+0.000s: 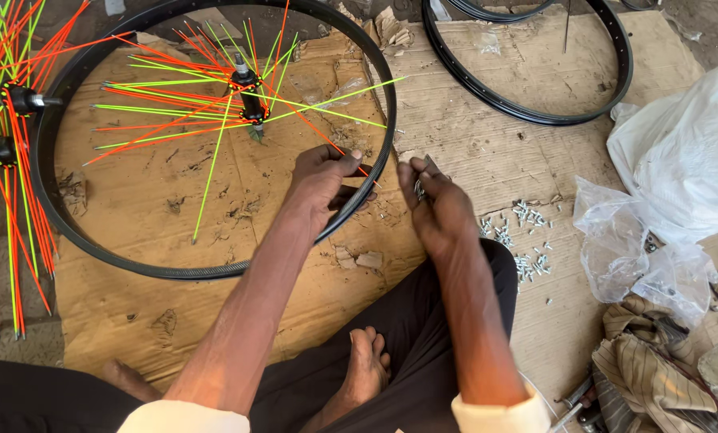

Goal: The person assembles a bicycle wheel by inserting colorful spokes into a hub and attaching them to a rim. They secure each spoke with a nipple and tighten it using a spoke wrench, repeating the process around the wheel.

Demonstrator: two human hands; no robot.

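Two hands at the black wheel rim (174,271) on cardboard (471,152). Left hand (320,178) grips rim's right edge, pinching an orange spoke (315,128). Right hand (432,207), just right of rim, closed around small metal nipples (419,189). Loose nipples (523,236) farther right.

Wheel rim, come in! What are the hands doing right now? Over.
Left hand grips black wheel rim, pinching an orange spoke. Right hand holds small metal pieces beside the rim. Hub bristling with loose spokes; spoke nipples scattered on cardboard.
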